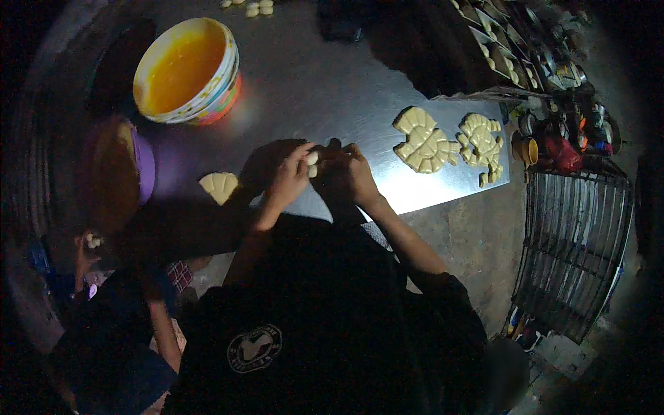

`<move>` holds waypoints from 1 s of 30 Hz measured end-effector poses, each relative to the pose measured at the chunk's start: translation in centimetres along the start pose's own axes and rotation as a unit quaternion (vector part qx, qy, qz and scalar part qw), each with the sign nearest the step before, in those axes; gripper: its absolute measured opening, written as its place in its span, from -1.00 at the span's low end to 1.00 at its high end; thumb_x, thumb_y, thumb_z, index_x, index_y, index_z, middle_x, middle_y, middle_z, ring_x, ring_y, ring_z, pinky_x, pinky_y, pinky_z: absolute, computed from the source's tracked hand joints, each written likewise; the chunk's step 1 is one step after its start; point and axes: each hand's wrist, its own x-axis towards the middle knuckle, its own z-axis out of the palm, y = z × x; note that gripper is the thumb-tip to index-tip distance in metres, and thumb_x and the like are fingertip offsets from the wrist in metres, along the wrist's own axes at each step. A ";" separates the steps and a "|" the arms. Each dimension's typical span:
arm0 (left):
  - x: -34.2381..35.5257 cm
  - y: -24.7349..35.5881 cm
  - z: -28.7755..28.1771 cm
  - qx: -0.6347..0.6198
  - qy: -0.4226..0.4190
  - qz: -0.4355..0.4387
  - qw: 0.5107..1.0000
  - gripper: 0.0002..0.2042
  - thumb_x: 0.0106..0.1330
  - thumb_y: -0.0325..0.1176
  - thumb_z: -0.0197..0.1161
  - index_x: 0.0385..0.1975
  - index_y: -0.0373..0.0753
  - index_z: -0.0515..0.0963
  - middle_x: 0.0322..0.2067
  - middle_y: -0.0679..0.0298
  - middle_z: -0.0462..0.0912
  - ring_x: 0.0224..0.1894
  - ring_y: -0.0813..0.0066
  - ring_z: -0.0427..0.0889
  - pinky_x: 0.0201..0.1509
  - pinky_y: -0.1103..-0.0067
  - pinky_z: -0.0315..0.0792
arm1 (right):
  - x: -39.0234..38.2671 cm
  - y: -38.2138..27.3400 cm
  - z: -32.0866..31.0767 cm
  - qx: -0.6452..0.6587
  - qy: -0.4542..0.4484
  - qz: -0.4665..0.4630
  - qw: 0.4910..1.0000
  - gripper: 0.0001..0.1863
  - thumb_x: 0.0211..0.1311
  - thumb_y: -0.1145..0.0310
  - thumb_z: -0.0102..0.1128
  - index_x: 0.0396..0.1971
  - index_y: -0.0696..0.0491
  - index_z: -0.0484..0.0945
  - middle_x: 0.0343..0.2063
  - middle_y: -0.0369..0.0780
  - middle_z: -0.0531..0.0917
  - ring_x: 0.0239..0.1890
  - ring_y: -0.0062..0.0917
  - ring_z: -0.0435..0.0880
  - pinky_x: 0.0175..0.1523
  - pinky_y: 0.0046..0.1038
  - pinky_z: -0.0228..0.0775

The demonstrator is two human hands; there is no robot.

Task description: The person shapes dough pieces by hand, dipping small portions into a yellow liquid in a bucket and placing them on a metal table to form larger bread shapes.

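My left hand [289, 178] is closed on a small pale dough piece [312, 164] made of two rounded lobes, above the near part of the metal table [332, 90]. Close beside it, my right hand [360, 178] has its fingers curled; shadow hides what they hold, if anything. Left of my left hand lies a flat fan-shaped dough piece [219, 187]. To the right of my right hand, a large slab of dough [423, 142] scored into segments rests on the table, and a second cut slab [481, 142] sits near the table's right end.
A patterned bucket [228, 97] of orange liquid stands at the far left, with a purple-rimmed basin [144, 166] nearer. Another person's hand [83, 259] holds small pale pieces at lower left. Trays of dough pieces [498, 45] are far right, a metal rack [570, 249] beyond the table's right end.
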 end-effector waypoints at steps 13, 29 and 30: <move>-3.6 9.3 3.4 -0.004 0.184 -0.038 0.982 -0.74 0.44 -0.44 0.06 0.08 -0.26 0.51 -0.09 0.15 0.63 -0.07 0.41 0.60 0.06 0.52 0.44 | -0.4 15.9 -10.8 -0.010 0.057 0.047 0.997 -0.53 -0.08 0.43 0.33 -0.07 0.17 0.54 -0.21 -0.04 0.62 -0.11 -0.19 0.61 0.02 -0.28 0.46; -6.3 23.1 6.4 0.093 0.404 0.082 0.907 -0.70 0.41 -0.19 0.08 -0.05 -0.28 0.53 -0.09 0.11 0.58 -0.07 0.25 0.58 0.02 0.39 0.44 | -0.3 -3.4 -13.8 0.536 -0.042 0.053 0.842 -0.66 0.12 0.56 0.36 -0.06 0.09 0.63 -0.25 -0.28 0.71 -0.14 -0.67 0.61 0.00 -0.57 0.44; -5.9 22.1 5.5 0.188 0.413 0.165 0.876 -0.58 0.43 0.00 0.02 0.01 -0.24 0.50 -0.04 0.10 0.56 0.01 0.24 0.55 0.10 0.30 0.43 | -0.1 -4.2 -13.6 0.578 -0.057 0.087 0.809 -0.64 0.11 0.56 0.36 -0.04 0.09 0.62 -0.23 -0.27 0.71 -0.13 -0.67 0.61 0.00 -0.58 0.45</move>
